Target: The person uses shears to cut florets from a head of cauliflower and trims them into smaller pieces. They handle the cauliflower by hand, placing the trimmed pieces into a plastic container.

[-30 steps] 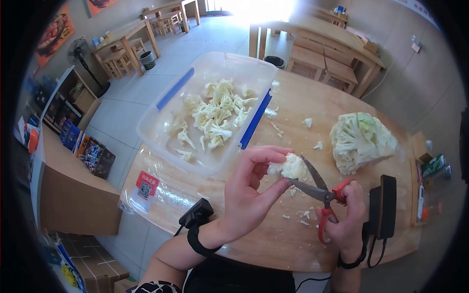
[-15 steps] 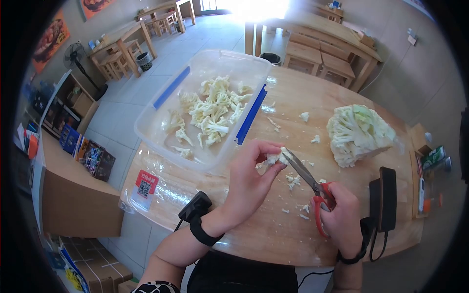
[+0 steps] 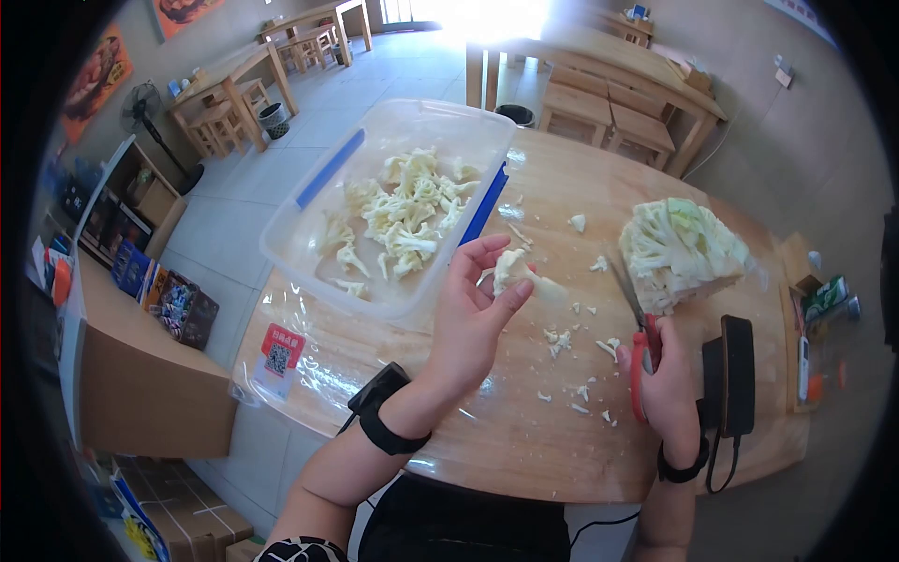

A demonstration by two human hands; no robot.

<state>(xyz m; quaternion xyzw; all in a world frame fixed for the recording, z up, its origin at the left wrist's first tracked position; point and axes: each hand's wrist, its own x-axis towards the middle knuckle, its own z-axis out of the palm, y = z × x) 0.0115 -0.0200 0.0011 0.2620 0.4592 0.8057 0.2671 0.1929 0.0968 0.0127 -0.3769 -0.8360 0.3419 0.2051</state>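
Observation:
My left hand (image 3: 476, 309) pinches a small cauliflower floret (image 3: 510, 270) above the table, just right of the plastic box. My right hand (image 3: 663, 379) grips the red-handled scissors (image 3: 641, 361), whose blades point up and away, apart from the floret. Close to the blade tips lies a large piece of cauliflower head (image 3: 682, 251) with some green leaf. Several cut florets (image 3: 407, 211) lie in the clear plastic box (image 3: 292, 267) with blue latches. White crumbs and small bits of cauliflower (image 3: 558, 342) are scattered on the wooden table between my hands.
A black rectangular device (image 3: 738, 375) with a cable lies right of my right hand. Along the right edge stands a wooden tray (image 3: 798, 318) with a green can. A red QR-code card (image 3: 279, 356) is at the left edge. Other tables and stools stand behind.
The scissors have moved right, away from the floret, towards the large cauliflower piece. My left hand has turned the floret and shifted slightly up and left. Another bit lies near the scissors.

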